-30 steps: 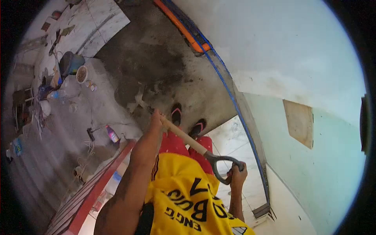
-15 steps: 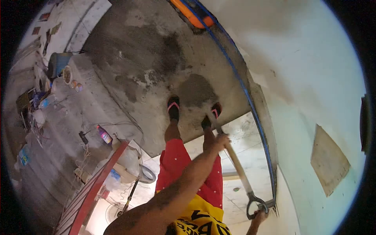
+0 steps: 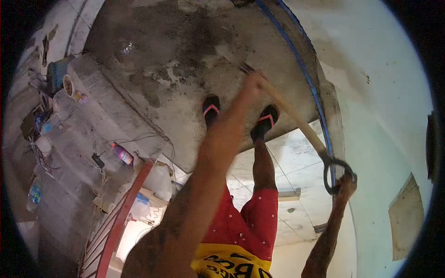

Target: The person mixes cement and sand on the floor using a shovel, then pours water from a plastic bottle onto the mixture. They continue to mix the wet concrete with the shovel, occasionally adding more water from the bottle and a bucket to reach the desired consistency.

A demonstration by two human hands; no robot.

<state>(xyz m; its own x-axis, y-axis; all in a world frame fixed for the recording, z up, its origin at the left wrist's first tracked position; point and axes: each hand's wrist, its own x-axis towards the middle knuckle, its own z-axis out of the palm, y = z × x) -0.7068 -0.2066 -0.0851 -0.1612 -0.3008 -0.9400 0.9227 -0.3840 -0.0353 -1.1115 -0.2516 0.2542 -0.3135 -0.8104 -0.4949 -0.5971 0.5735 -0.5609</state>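
My left hand is wrapped round the lower shaft of a long-handled tool, which looks like a shovel. My right hand grips its black ring-shaped handle at the other end. The tool slants across in front of me, handle end at the right. Its far end, beyond my left hand, is blurred over the dark, patchy concrete floor, so the blade cannot be made out. Both my feet, in dark flip-flops with pink straps, stand on the concrete near the edge of the light tiles.
Blue piping runs along the wall base at right. On the left are concrete steps with a purple bottle, cables, a bucket and clutter. A red railing stands lower left. A board is at the right wall.
Both hands and the tool have moved up and forward, away from my body, my right hand also rightward. The orange object at the top has left the view. My feet appear farther apart.
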